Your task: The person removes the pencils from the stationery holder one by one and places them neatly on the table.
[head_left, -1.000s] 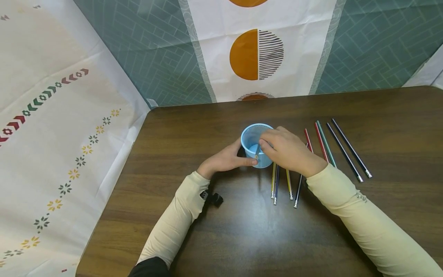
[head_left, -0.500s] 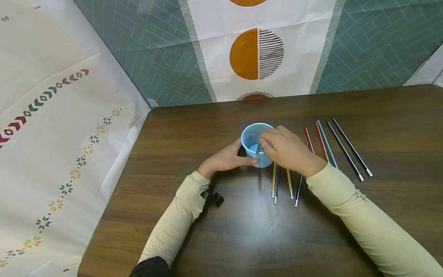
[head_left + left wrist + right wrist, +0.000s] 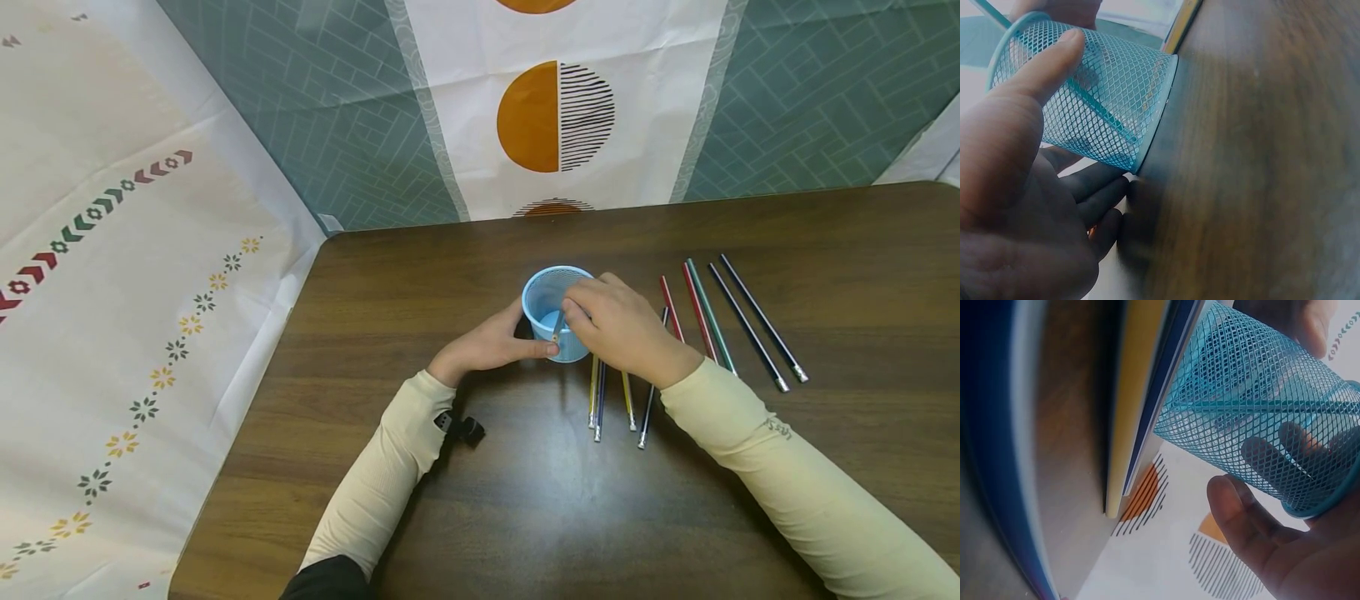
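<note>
A light blue mesh pencil cup (image 3: 573,346) stands upright on the table. My left hand (image 3: 487,340) holds it from the left, its thumb (image 3: 1054,62) laid across the mesh wall in the left wrist view. At the rim's right side, my right hand (image 3: 626,325) pinches a thin pencil (image 3: 558,323). In the left wrist view this blue-green pencil (image 3: 988,11) sticks out past the rim, and its lower length shows through the mesh down to near the base. Part of the pinch is hidden behind the right hand's own fingers.
Yellow pencils (image 3: 628,404) and dark ones lie right of the cup, partly beneath the right hand. Farther right are red pencils (image 3: 697,308), a green pencil (image 3: 712,317) and two dark blue pencils (image 3: 763,321). A patterned cloth (image 3: 555,183) hangs behind the table's far edge.
Both hands and the cup stay nearly still. My right wrist has shifted slightly left, showing a little more of the red and green pencils.
</note>
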The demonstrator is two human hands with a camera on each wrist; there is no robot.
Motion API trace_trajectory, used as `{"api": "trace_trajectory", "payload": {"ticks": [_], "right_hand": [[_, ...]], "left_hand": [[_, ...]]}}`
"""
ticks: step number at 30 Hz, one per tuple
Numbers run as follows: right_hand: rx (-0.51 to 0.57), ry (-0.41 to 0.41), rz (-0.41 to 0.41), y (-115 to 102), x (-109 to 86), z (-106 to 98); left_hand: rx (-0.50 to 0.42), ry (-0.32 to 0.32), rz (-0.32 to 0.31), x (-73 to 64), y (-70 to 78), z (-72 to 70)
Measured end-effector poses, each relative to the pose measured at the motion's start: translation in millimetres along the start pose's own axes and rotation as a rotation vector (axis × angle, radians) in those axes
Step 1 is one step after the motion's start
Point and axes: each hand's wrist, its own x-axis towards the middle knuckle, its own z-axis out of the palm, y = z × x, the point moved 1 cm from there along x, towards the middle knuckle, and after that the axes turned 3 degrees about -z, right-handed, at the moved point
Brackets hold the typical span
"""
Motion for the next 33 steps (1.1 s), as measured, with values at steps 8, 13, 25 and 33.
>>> {"api": "trace_trajectory", "payload": {"ticks": [8, 13, 25, 33], "right_hand": [[-0.011, 0.017, -0.001, 0.5, -0.5, 1.6], [-0.002, 0.021, -0.006, 0.4, -1.0, 2.1], [0.001, 0.049, 0.005, -1.9, -0.5, 4.2], [0.004, 0.082, -0.009, -1.4, -2.1, 6.9]], "left_hand": [[-0.009, -0.005, -0.005, -0.1, 0.4, 0.2], [-0.006, -0.002, -0.006, 0.2, -0.6, 0.0], [0.016, 0.003, -0.015, -0.2, -1.1, -0.6], [0.016, -0.004, -0.012, -0.4, -0.8, -0.7]]}}
